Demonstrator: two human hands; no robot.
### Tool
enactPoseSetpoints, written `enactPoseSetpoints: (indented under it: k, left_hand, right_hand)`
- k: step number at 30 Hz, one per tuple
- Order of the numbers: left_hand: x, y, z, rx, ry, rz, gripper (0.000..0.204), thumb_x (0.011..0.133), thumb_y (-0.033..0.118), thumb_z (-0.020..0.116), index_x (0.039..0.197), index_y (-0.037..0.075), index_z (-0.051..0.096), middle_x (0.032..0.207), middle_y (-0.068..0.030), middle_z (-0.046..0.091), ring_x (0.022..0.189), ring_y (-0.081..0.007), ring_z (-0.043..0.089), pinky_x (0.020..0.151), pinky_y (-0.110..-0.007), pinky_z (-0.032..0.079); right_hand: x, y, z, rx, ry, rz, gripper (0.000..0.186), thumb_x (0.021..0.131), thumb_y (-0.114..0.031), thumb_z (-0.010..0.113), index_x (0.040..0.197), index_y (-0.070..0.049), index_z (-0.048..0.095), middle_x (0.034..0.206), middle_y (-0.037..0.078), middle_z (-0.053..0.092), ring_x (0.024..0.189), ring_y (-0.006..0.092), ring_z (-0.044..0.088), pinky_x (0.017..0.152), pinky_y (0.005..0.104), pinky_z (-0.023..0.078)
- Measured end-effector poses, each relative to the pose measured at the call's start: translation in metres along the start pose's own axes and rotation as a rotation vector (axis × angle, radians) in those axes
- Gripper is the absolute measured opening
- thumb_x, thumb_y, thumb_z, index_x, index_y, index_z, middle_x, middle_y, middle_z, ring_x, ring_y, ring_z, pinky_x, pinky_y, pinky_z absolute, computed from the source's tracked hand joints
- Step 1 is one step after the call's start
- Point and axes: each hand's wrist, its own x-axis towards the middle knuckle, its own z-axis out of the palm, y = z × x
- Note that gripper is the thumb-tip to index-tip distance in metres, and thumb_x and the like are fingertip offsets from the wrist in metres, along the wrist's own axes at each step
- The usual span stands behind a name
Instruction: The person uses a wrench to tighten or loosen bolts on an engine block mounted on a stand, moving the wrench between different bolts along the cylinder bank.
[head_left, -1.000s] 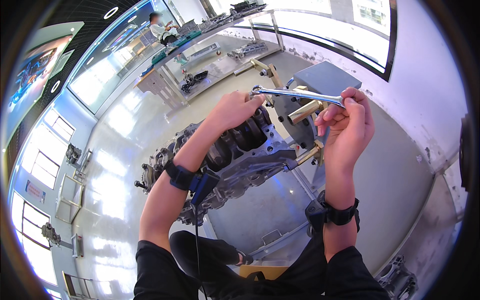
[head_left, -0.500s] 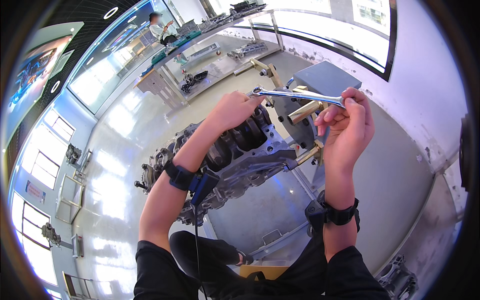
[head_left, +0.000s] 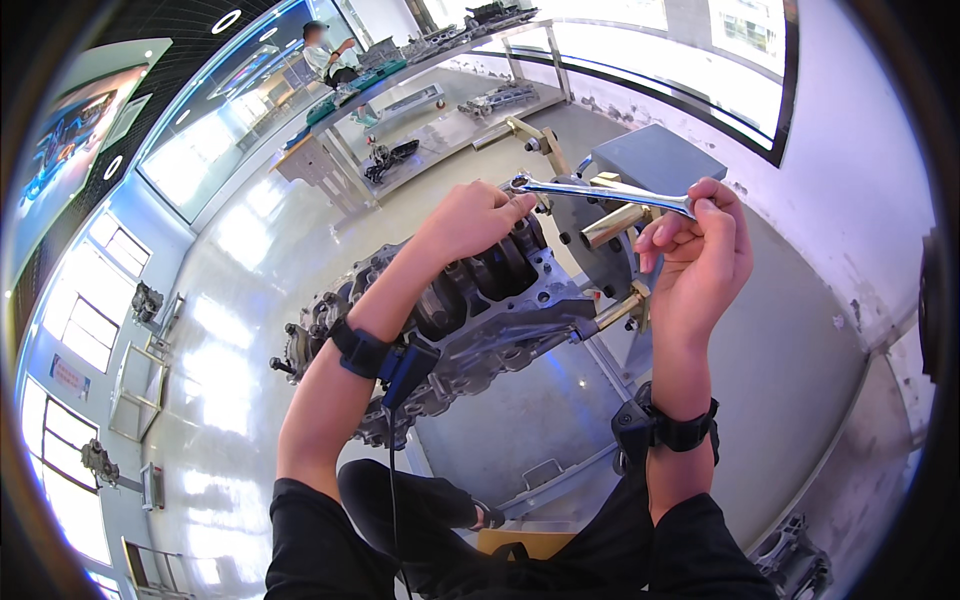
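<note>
A shiny combination wrench [head_left: 605,194] is held up level over the far end of an engine block [head_left: 500,310]. My right hand [head_left: 700,250] pinches its right end between thumb and fingers, the other fingers loosely curled. My left hand [head_left: 470,222] is closed just below and left of the wrench's ring end [head_left: 520,183], above the block's dark rounded bores. Its fingers are curled with the thumb pressed in; whatever they hold, if anything, is hidden. The block is fixed to a stand with brass-coloured arms [head_left: 615,225].
A grey box [head_left: 660,160] sits on the stand behind the wrench. Beneath the block lies a grey tray with a handle [head_left: 545,475]. At the back, a long metal workbench [head_left: 350,115] carries parts, with a seated person [head_left: 330,60] beyond. Another engine part [head_left: 795,560] stands at lower right.
My left hand has drawn slightly away from the wrench's ring end, and its thumb now shows more. The right hand keeps its pinch on the wrench almost unmoved.
</note>
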Motion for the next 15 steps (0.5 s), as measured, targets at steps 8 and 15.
enactPoseSetpoints:
  k: [8,15]
  left_hand:
    - [-0.003,0.001,0.000,0.000,-0.017,-0.005,0.048,0.093,0.043,0.053,0.080,-0.002,0.065,0.067,-0.0188,0.062,0.064,-0.0308,0.063,0.064,-0.043,0.047]
    - [-0.003,0.005,0.000,0.079,-0.051,-0.039,0.048,0.094,0.043,0.051,0.081,-0.001,0.066,0.068,-0.0190,0.062,0.065,-0.0312,0.063,0.064,-0.044,0.047]
  right_hand:
    - [-0.001,0.000,0.001,-0.007,-0.009,0.002,0.018,0.090,-0.011,0.046,0.097,0.002,0.056,0.056,0.009,0.055,0.046,0.0196,0.058,0.042,0.0271,0.043]
    - [-0.002,0.001,0.001,-0.010,-0.012,0.005,0.019,0.090,-0.012,0.046,0.097,0.003,0.056,0.056,0.009,0.054,0.046,0.0191,0.058,0.042,0.0266,0.044]
